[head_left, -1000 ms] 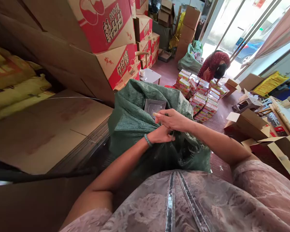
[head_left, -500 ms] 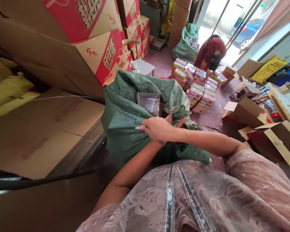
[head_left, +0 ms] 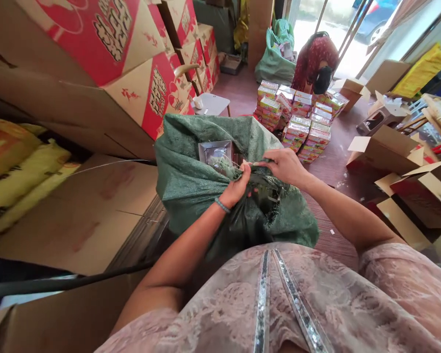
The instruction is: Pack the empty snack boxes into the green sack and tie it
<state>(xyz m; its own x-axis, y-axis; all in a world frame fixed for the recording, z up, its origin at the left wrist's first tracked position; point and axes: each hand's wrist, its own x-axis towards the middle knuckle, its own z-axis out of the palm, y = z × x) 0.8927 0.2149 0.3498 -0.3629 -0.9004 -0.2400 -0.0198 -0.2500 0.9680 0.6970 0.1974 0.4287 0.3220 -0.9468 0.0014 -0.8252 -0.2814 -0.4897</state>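
A big green woven sack [head_left: 191, 171] stands on the floor right in front of me, its mouth gathered at the top. My left hand [head_left: 235, 189] is closed round the frayed edge of the sack mouth. My right hand [head_left: 284, 165] grips the bunched edge just to the right of it. A silvery plastic-wrapped box [head_left: 215, 153] shows inside the opening, just beyond my left fingers. A dark liner shows below the mouth.
Red-and-brown cartons [head_left: 132, 73] are stacked high on the left, with flattened cardboard [head_left: 95, 206] beneath. Stacks of small colourful boxes [head_left: 297, 127] sit on the floor ahead, where another person [head_left: 314, 61] bends over. Open cartons [head_left: 397, 162] lie on the right. A small white stool [head_left: 213, 104] stands behind the sack.
My right hand has moved from across my left wrist over to the right side of the sack mouth. My left hand has come up into view, gripping the frayed edge.
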